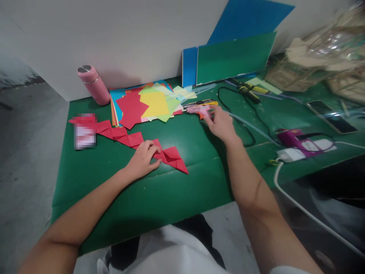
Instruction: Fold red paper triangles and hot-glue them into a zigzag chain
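Observation:
A chain of folded red paper pieces (119,134) runs slantwise across the green table, ending in a point at its right. My left hand (144,158) rests on the chain's right half, its fingers and thumb curled round the lower edge of the paper. At the rear of a pink hot glue gun (199,109) with an orange trigger is my right hand (221,122), fingers closed about its handle. The gun's nozzle points left, toward a pile of coloured paper (155,104). A utility knife with a yellow end (211,102) lies just behind the gun.
A pink bottle (95,86) stands at the back left. Blue and green boards (235,57) lean on the wall. Rightward lie a black cord (251,139), a purple box (292,139), a white power strip (321,145), a phone (332,116) and brown cardboard-like structures (293,74).

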